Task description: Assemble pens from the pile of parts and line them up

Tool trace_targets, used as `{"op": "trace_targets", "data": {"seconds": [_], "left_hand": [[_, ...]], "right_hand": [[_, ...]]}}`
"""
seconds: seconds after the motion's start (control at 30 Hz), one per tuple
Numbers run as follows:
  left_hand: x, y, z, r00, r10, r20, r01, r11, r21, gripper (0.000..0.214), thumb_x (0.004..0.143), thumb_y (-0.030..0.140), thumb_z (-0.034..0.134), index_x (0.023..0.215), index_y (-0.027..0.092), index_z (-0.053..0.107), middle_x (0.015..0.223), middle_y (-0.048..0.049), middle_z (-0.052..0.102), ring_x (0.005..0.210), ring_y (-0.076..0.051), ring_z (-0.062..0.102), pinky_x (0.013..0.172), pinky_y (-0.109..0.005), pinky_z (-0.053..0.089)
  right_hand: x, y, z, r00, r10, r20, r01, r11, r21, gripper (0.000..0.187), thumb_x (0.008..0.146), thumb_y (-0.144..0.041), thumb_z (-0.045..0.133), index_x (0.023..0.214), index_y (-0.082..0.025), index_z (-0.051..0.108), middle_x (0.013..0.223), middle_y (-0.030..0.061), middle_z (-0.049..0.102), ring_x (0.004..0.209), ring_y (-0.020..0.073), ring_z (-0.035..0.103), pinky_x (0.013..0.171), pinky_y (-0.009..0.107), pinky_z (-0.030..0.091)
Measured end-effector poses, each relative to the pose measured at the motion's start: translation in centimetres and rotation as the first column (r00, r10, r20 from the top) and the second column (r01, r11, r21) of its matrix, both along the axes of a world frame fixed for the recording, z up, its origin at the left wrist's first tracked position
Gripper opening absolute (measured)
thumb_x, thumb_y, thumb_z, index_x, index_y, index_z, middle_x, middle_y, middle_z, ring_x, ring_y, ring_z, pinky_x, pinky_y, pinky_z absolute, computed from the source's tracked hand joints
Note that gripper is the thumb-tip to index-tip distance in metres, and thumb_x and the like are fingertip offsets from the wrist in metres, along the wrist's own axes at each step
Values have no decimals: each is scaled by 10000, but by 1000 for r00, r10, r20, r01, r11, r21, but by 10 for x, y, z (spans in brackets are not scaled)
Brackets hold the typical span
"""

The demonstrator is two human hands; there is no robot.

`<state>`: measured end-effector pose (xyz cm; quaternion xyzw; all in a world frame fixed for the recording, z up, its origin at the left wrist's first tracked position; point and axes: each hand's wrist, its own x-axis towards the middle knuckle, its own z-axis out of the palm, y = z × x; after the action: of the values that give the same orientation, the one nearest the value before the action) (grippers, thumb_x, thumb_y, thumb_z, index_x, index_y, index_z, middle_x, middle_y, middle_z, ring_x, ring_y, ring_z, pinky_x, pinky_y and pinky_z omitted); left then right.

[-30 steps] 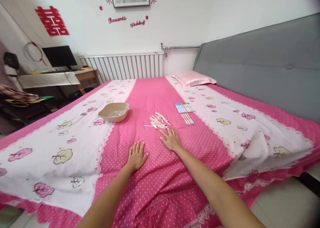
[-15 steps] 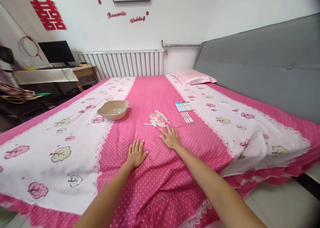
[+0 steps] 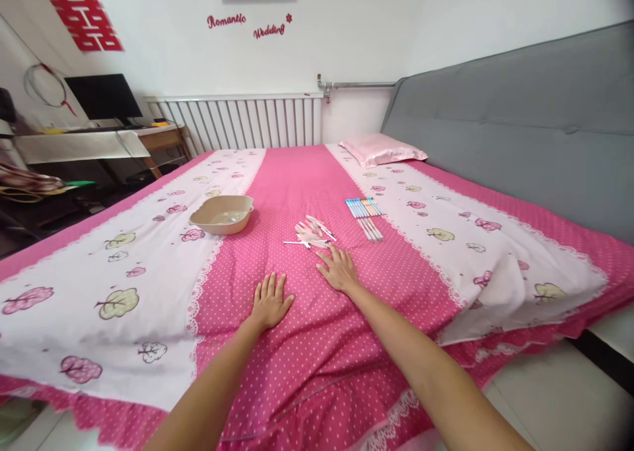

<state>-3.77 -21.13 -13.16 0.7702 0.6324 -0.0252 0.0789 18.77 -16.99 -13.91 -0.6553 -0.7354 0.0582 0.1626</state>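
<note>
My left hand [image 3: 270, 301] lies flat and open on the pink dotted bedsheet [image 3: 297, 332], holding nothing. My right hand [image 3: 339, 269] also lies flat and open on the sheet, its fingertips just short of a loose pile of small white and pink sticks [image 3: 311, 232]. A beige plastic bowl [image 3: 222, 214] stands to the left of the pile. A neat row of coloured pens [image 3: 364, 208] lies to the right of the pile, with a few more pens [image 3: 371, 229] just below it.
A pink pillow [image 3: 382, 150] lies at the far end beside the grey headboard [image 3: 520, 134]. A white radiator [image 3: 242, 121] runs along the far wall. A desk with a monitor [image 3: 102, 98] stands at the left. The bed's near edge drops to a tiled floor [image 3: 555, 398].
The view has tilted down a little, so everything sits slightly higher in the picture. Both hands stay flat on the sheet in the same places.
</note>
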Motion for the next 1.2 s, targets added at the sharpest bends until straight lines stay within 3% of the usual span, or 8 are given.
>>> {"op": "trace_targets", "data": {"seconds": [0.27,0.4,0.5,0.6,0.7,0.9,1.03,1.2], "left_hand": [[1,-2,3,1000,9,-3,-9,1000,-17,664,894,502,238,1455,155,164,1526,-130,123,1402,-286,65,1113,-482,83],[4,-4,14,1000,13,0,-13,1000,-9,648,885,472,305,1438,142,234,1514,-145,173,1397,-292,113,1110,-475,118],[8,5,33,999,28,25,-28,1000,6,640,822,489,430,1369,160,383,1430,-167,371,1323,-328,318,1049,-484,265],[17,28,52,993,90,75,-94,995,43,500,851,473,355,1140,141,594,1111,-176,635,1030,-319,594,869,-455,436],[28,58,59,980,144,134,-158,983,95,462,873,399,320,1043,99,627,973,-182,674,902,-307,640,787,-421,468],[49,97,25,966,92,241,-136,976,171,541,888,362,356,1321,39,390,1265,-179,545,1179,-246,503,987,-333,374],[56,113,1,957,4,291,-64,978,197,627,893,472,330,1376,72,314,1409,-164,403,1324,-268,331,1090,-408,247],[61,139,-5,913,-120,389,34,975,220,681,876,549,332,1393,109,277,1431,-169,367,1326,-288,325,1086,-467,251]], "right_hand": [[-2,-1,1,1000,8,-24,-8,1000,3,488,905,-519,320,1362,-362,383,1512,48,208,1332,262,247,1075,451,134],[0,1,2,998,11,-57,-11,1000,3,495,893,-511,359,1357,-345,401,1515,56,193,1328,271,264,1072,450,160],[2,7,7,996,18,-85,-18,1000,6,530,876,-523,384,1365,-319,400,1502,78,223,1319,295,285,1053,454,212],[4,24,21,993,53,-101,-51,998,24,537,856,-526,419,1358,-334,406,1483,62,279,1309,294,311,1041,449,239],[5,59,42,991,68,-112,-64,997,40,574,828,-474,484,1373,-326,377,1443,39,371,1257,272,397,1020,412,285],[8,154,59,986,-85,-142,76,995,-71,599,839,-324,444,1384,-95,351,1297,178,532,1141,287,538,901,369,412],[10,190,36,979,-141,-146,124,985,-123,540,828,-252,453,1350,-119,413,1198,171,611,1062,265,600,847,342,442],[17,199,10,974,-114,-197,91,989,-119,327,827,-242,486,1113,-214,641,1069,84,690,989,209,636,806,276,456]]}}
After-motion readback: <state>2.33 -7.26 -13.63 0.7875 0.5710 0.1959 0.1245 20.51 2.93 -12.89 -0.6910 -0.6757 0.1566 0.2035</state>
